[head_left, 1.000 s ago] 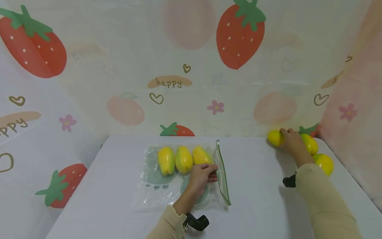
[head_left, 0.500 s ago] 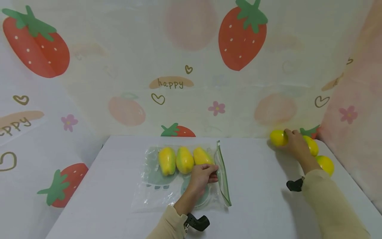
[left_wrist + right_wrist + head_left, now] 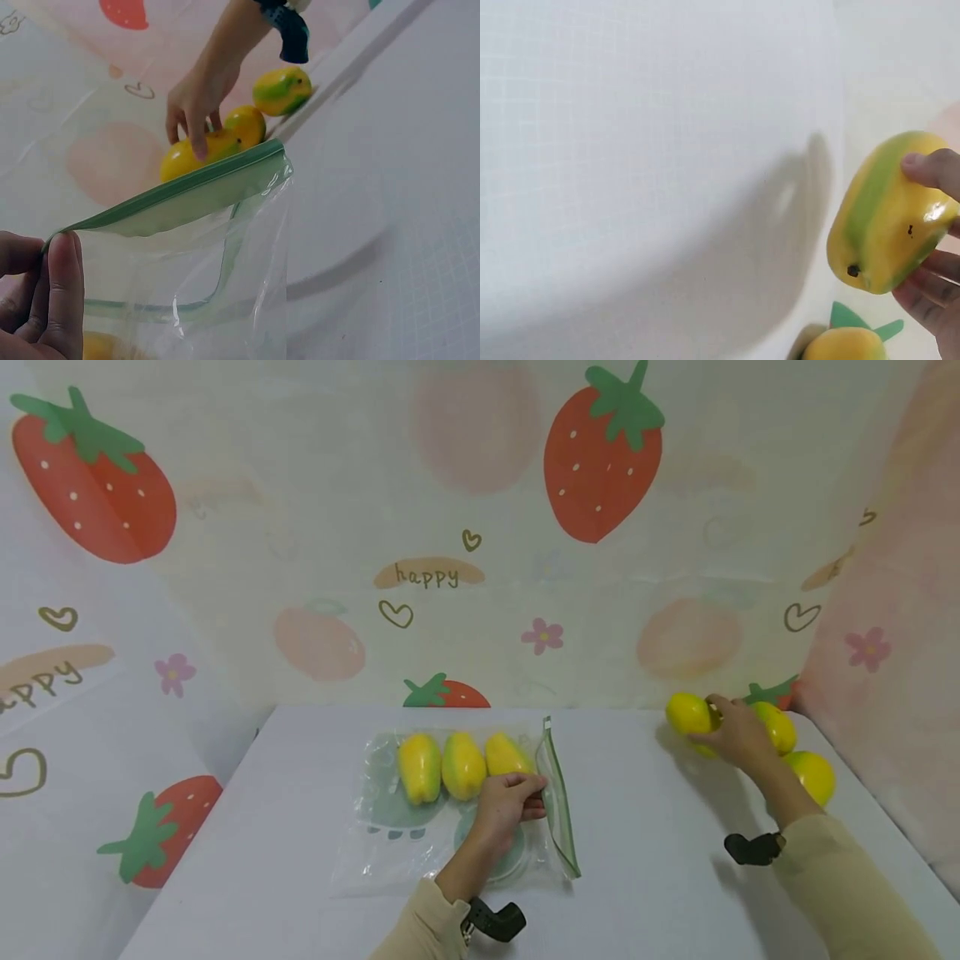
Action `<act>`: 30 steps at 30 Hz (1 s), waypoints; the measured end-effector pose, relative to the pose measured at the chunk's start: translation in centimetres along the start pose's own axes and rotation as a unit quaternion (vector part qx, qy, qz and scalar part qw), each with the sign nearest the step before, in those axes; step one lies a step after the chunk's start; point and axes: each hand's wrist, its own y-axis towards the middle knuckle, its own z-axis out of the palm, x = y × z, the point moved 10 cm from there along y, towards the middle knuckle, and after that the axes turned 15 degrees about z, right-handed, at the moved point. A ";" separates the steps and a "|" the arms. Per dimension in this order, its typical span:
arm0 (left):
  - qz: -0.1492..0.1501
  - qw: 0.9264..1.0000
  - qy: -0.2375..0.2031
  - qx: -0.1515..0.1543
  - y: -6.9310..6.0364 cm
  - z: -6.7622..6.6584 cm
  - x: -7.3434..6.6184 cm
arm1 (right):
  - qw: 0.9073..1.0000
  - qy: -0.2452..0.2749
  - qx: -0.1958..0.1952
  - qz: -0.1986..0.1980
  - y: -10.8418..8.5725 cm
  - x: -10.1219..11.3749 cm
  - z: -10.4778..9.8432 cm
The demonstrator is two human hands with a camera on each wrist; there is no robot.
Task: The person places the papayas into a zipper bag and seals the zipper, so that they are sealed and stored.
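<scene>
My left hand [image 3: 504, 802] pinches the green zip edge [image 3: 187, 184] of a clear zip bag [image 3: 390, 868] lying on the table. Inside the bag, three yellow-green mangoes [image 3: 463, 766] lie side by side; the right one is partly behind the hand. At the back right, my right hand [image 3: 738, 731] grips another yellow mango [image 3: 885, 217] between thumb and fingers. Its shadow falls on the table beside it, and green streaks and a dark stem spot show in the right wrist view. Two more mangoes, a rear one [image 3: 776, 728] and a nearer one [image 3: 812, 777], rest beside the right forearm.
The white table [image 3: 630, 860] meets a strawberry-print backdrop [image 3: 457, 635] behind it and a pink side panel [image 3: 885, 710] on the right. A black camera mount [image 3: 752, 849] juts from the right wrist, and a second black mount [image 3: 497, 920] from the left.
The right hand and forearm have shifted, the wrist swinging right and nearer, and the gripped mango has tilted and come a little forward. The left hand and bag have stayed in place.
</scene>
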 end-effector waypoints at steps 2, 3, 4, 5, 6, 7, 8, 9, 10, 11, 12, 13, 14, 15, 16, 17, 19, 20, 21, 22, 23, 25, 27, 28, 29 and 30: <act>0.001 1.000 0.000 0.001 -0.1 0.0 0.0 | 1.000 0.006 0.004 0.001 -0.2 0.1 0.2; 0.002 1.000 0.000 0.002 0.0 0.0 0.0 | 1.000 0.009 0.006 0.001 -0.4 0.1 0.2; 0.002 1.000 -0.001 0.002 0.0 0.0 0.0 | 1.000 0.014 0.009 0.001 -0.5 0.2 0.3; 0.003 1.000 -0.002 0.002 0.0 -0.1 0.0 | 1.000 0.017 0.008 0.001 -0.7 0.3 0.3; 0.004 1.000 -0.004 0.003 0.0 -0.1 0.0 | 1.000 0.021 0.006 0.001 -0.8 0.4 0.3; 0.004 1.000 -0.005 0.003 0.0 -0.1 0.0 | 1.000 0.024 0.005 -0.001 -1.0 0.6 0.3; 0.004 1.000 -0.006 0.003 0.0 -0.1 0.0 | 1.000 0.027 0.004 -0.002 -1.1 0.7 0.3; 0.005 1.000 -0.008 0.003 0.0 -0.1 -0.1 | 1.000 0.029 0.003 -0.002 -1.3 0.9 0.3; 0.006 1.000 -0.009 0.003 0.0 -0.1 -0.1 | 0.999 0.032 0.002 -0.003 -1.5 1.0 0.3; 0.006 1.000 -0.010 0.004 0.1 -0.1 -0.1 | 0.999 0.033 0.001 -0.003 -1.6 1.2 0.3; 0.007 1.000 -0.010 0.004 0.1 -0.1 -0.1 | 0.999 0.036 0.001 -0.004 -1.8 1.4 0.2; 0.007 1.000 -0.010 0.004 0.1 -0.1 -0.1 | 0.999 0.040 0.001 -0.005 -2.0 1.6 0.2; 0.008 1.000 -0.010 0.005 0.1 -0.1 -0.1 | 0.999 0.044 0.002 -0.005 -2.2 1.7 0.2; 0.009 1.000 -0.010 0.005 0.1 -0.1 -0.1 | 0.999 0.048 0.004 -0.005 -2.4 1.9 0.2; 0.009 1.000 -0.009 0.005 0.1 -0.1 -0.1 | 0.999 0.053 0.007 -0.004 -2.5 2.0 0.2; 0.010 1.000 -0.009 0.005 0.1 -0.1 -0.1 | 0.998 0.056 0.009 -0.003 -2.7 2.2 0.2; 0.009 1.000 -0.009 0.005 0.1 -0.1 -0.1 | 0.998 0.063 0.015 -0.002 -3.0 2.4 0.3; 0.009 1.000 -0.010 0.004 0.1 -0.1 -0.1 | 0.998 0.064 0.017 -0.001 -3.1 2.6 0.3; 0.008 1.000 -0.010 0.004 0.1 -0.1 -0.1 | 0.998 0.066 0.018 -0.002 -3.3 2.7 0.3; 0.009 1.000 -0.010 0.004 0.0 -0.1 -0.1 | 0.997 0.069 0.020 -0.001 -3.4 2.8 0.4; 0.009 1.000 -0.011 0.005 0.0 -0.1 -0.1 | 0.997 0.071 0.020 -0.002 -3.5 2.9 0.4; 0.010 1.000 -0.012 0.005 0.0 -0.1 -0.1 | 0.997 0.078 0.026 -0.001 -3.8 3.1 0.5; 0.011 1.000 -0.011 0.006 0.0 0.0 -0.1 | 0.996 0.085 0.033 0.001 -4.0 3.4 0.6; 0.010 1.000 -0.011 0.006 0.0 0.0 -0.1 | 0.995 0.088 0.036 0.002 -4.2 3.5 0.7; 0.009 1.000 -0.011 0.005 0.0 0.0 0.0 | 0.995 0.089 0.038 0.002 -4.3 3.6 0.7; 0.008 1.000 -0.010 0.005 0.1 0.0 0.0 | 0.995 0.091 0.039 0.003 -4.4 3.8 0.8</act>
